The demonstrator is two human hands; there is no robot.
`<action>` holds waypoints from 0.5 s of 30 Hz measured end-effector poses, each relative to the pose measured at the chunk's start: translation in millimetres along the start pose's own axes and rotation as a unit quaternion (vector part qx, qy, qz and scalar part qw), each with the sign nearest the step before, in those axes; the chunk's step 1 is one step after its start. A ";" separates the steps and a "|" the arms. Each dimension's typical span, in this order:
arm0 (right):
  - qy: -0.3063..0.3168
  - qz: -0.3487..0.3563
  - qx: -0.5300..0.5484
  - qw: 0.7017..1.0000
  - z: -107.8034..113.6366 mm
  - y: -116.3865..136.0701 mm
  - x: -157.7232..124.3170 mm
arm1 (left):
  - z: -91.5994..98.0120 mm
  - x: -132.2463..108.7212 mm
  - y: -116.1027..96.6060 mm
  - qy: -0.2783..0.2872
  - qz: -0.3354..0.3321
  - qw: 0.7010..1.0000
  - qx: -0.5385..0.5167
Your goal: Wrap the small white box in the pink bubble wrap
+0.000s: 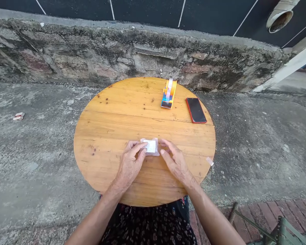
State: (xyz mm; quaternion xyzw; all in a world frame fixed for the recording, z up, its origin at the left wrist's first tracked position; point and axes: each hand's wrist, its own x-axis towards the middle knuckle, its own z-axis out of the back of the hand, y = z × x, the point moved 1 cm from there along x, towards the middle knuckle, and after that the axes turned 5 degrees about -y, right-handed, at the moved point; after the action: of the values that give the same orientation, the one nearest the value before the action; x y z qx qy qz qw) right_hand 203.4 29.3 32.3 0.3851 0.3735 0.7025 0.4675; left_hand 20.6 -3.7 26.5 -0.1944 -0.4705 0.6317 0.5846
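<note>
A small white packet in a clear plastic wrapper lies flat near the middle of the round wooden table. My left hand is at its left side, with thumb and fingertips gripping the packet's left part. To the right of the packet, my right hand has its thumb and fingers apart, holding nothing. Its fingertips are close to the wrapper's right edge; whether they touch it I cannot tell.
A yellow and blue tape dispenser stands at the table's far side. Right of it lies a phone with a red case. A strip of clear tape sticks to the right edge. Behind runs a low stone wall.
</note>
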 end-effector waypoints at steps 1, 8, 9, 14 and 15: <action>0.004 0.003 -0.003 1.000 -0.2 1.9 -2.9 | -0.3 -0.5 0.0 0.000 0.000 1.000 -0.004; -0.002 0.008 -0.026 1.000 -4.6 4.4 -17.9 | 2.2 -4.3 -5.2 0.003 0.004 1.000 -0.018; -0.021 -0.004 -0.025 0.999 -4.4 1.7 -19.7 | 3.9 -5.1 -5.6 -0.002 0.003 1.000 -0.022; -0.061 -0.035 -0.023 0.997 -5.8 -9.7 -23.7 | 15.3 -10.3 2.9 -0.035 0.001 0.999 -0.028; -0.060 -0.034 -0.020 0.997 -6.8 -10.3 -23.0 | 16.8 -11.4 6.1 -0.028 0.009 0.999 -0.035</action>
State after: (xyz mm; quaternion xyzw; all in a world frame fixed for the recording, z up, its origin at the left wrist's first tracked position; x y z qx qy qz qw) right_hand 207.3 9.4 15.9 0.4043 0.3439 0.6690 0.5203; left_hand 6.6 -19.6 26.1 -0.2015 -0.5068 0.6249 0.5587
